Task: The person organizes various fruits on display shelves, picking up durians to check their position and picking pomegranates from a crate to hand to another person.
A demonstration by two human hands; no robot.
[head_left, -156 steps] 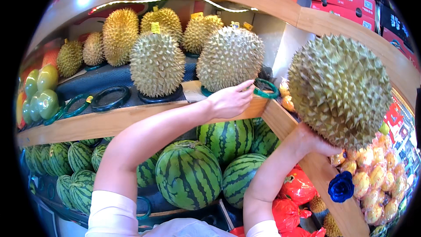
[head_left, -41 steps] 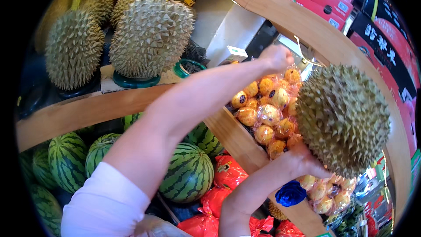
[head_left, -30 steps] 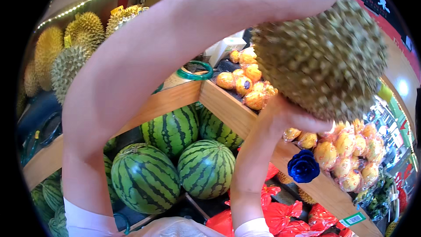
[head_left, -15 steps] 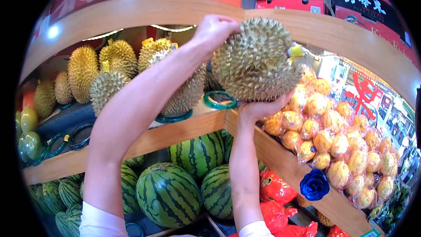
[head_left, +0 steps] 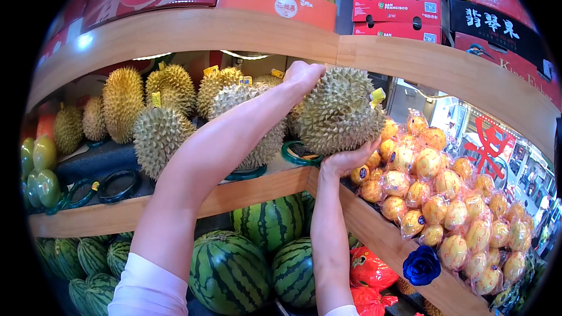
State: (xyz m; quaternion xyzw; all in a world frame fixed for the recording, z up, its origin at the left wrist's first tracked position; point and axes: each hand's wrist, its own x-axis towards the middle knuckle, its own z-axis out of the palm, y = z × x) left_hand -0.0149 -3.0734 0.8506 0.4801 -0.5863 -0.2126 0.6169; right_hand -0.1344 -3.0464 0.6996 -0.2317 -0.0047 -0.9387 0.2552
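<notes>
Both my hands hold a large spiky green-brown durian with a yellow tag on its right side. My left hand reaches over from the left, its fingers closed at the fruit's upper left; the fingertips are partly hidden. My right hand cups the underside, palm up. Just below and left of the durian, a green ring stand lies on the shelf corner. Beside my left forearm sits another durian, and further durians stand along the shelf to the left.
Wrapped yellow fruit is heaped on the right. A wooden ledge crosses above the durians, with fruit boxes on it. Watermelons lie below the front wooden edge. A blue artificial flower is fixed to the right-hand edge.
The durian has moved lower and farther in, toward the shelf corner, with both hands still on it. The whole view has also shifted, showing more of the boxes above.
</notes>
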